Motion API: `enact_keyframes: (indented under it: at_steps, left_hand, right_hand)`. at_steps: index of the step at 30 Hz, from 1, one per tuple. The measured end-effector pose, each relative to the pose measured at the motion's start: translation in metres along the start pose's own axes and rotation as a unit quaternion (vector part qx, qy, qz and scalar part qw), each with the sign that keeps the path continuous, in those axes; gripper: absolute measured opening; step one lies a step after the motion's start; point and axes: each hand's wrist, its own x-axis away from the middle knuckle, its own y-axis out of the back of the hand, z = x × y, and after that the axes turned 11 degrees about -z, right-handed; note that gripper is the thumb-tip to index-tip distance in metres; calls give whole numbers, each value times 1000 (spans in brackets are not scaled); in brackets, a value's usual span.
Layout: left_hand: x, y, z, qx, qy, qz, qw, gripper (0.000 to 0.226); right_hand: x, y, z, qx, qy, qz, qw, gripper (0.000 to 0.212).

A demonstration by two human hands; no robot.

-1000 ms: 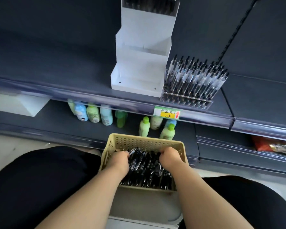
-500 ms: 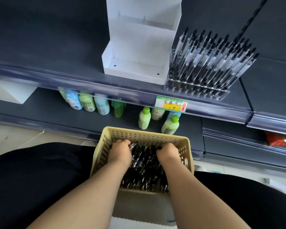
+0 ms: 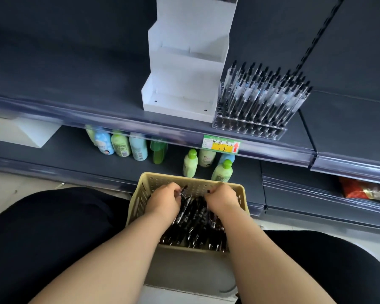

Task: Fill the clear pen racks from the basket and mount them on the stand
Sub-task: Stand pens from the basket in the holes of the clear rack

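A beige perforated basket [image 3: 140,196] sits between my knees, filled with black pens [image 3: 195,224]. Both hands are down inside it. My left hand [image 3: 164,201] curls its fingers round several pens near the far wall. My right hand [image 3: 223,199] also grips pens, its fingertips hidden among them. On the shelf above stands a clear pen rack [image 3: 257,102] packed with upright pens. Left of it stands the white stepped stand [image 3: 184,69], its lower tiers bare.
The dark shelf edge [image 3: 119,121] carries a green and yellow price tag [image 3: 221,144]. Below it stand several green and blue bottles [image 3: 138,148]. A white box [image 3: 33,132] sits at left, red packaging [image 3: 364,189] at right. My black-clad legs flank the basket.
My view has shifted slightly, so the shelf sits a little lower and further right in the frame. Both hands stay in the basket, fingers working further into the pens.
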Motion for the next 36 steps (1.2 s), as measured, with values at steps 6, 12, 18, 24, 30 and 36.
enact_keyframes:
  at_steps: [6,12,18,24,30,36]
  left_hand:
    - [8,46,-53,124,-106,-86,983,23]
    - [-7,104,-107,228,-149,-156,949,19]
    - [-41,140,-151,309,-180,-186,915,18]
    - [-81,158,-174,329,-215,-224,892,18]
    - [-90,154,-161,363,-168,-223,889,22]
    - [-89,151,-160,366,-170,-217,889,17]
  right_hand:
    - [24,65,37,-150,85,-135,976,16]
    - [50,141,69,-286,173,-271,903,15]
    - [38,202,105,-281,258,-370,847,13]
    - [2,221,144,-224,305,-429,820,12]
    - [-28,193,151,-118,305,-403,854,18]
    - [-36,182,149,-112,324,-400,850,18]
